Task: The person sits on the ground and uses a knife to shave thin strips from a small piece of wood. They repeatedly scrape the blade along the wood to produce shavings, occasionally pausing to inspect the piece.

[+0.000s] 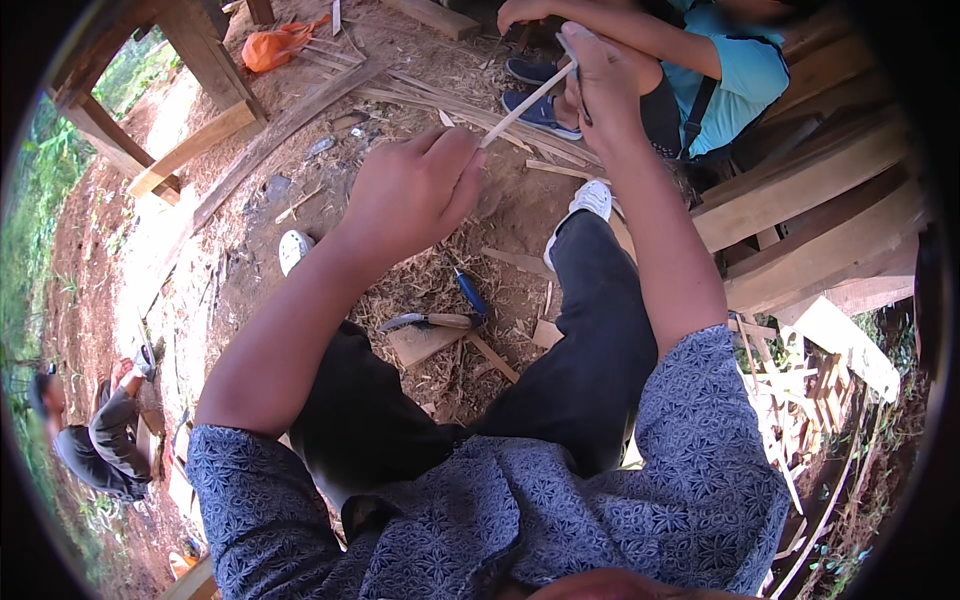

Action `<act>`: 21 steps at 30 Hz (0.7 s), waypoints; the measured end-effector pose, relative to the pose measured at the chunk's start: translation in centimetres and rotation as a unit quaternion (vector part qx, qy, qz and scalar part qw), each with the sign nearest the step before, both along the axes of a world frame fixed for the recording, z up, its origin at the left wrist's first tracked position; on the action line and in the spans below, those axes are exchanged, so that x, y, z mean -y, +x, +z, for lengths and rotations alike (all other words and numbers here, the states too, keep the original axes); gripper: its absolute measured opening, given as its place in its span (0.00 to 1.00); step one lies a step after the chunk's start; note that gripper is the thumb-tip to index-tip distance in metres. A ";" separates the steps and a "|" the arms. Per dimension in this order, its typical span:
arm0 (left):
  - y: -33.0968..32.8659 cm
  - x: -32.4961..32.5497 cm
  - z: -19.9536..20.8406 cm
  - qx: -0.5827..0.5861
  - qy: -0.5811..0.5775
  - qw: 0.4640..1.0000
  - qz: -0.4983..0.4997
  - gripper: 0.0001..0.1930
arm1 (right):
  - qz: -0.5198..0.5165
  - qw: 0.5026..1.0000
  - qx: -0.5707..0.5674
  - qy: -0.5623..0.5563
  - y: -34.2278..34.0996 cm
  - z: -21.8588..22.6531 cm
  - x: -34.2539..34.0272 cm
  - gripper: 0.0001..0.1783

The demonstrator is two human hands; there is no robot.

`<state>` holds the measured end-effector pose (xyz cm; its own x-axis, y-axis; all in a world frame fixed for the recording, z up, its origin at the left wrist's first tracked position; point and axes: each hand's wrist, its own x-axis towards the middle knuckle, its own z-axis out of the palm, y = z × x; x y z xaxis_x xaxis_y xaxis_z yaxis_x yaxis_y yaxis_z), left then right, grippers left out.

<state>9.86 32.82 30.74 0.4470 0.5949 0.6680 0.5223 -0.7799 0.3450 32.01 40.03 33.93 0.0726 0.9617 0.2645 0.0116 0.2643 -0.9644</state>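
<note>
Dirt ground littered with shavings and wood strips; both hands work one thin pale strip in the upper centre of the frame.
Left hand (415,190) pinches the strip (525,102) at its lower end; right hand (600,75) grips its upper end. Knife (428,321) lies on the ground (250,270) at centre.

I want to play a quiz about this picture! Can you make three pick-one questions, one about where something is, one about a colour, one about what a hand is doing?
1. Where does the knife lie?
A. on the ground between the person's legs
B. on a bench
C. in a bag

2. What colour is the bag at the top?
A. green
B. orange
C. white

3. What is the left hand doing?
A. lying open
B. pinching the pale strip
C. holding a shoe

Answers: 1 A, it rests on the shavings there. 2 B, it is bright orange. 3 B, its fingers close on one end while the right hand grips the other.
</note>
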 end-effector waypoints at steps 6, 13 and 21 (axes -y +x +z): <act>-0.3 0.0 0.0 -0.010 0.001 1.000 0.008 0.07 | 0.067 0.967 0.245 0.032 -1.3 -3.7 1.0 0.22; -0.2 -0.2 -0.3 -0.027 0.042 0.999 -0.002 0.08 | 0.061 0.992 0.108 0.012 -1.9 -2.8 1.9 0.23; -0.1 0.3 0.2 -0.028 0.012 0.999 0.020 0.07 | 0.037 0.995 0.088 0.016 -2.1 -2.8 1.6 0.21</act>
<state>9.73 32.49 30.95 0.4596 0.5980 0.6566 0.5719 -0.7650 0.2964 29.91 38.44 31.09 -0.0474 0.9535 0.2977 0.1585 0.3015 -0.9402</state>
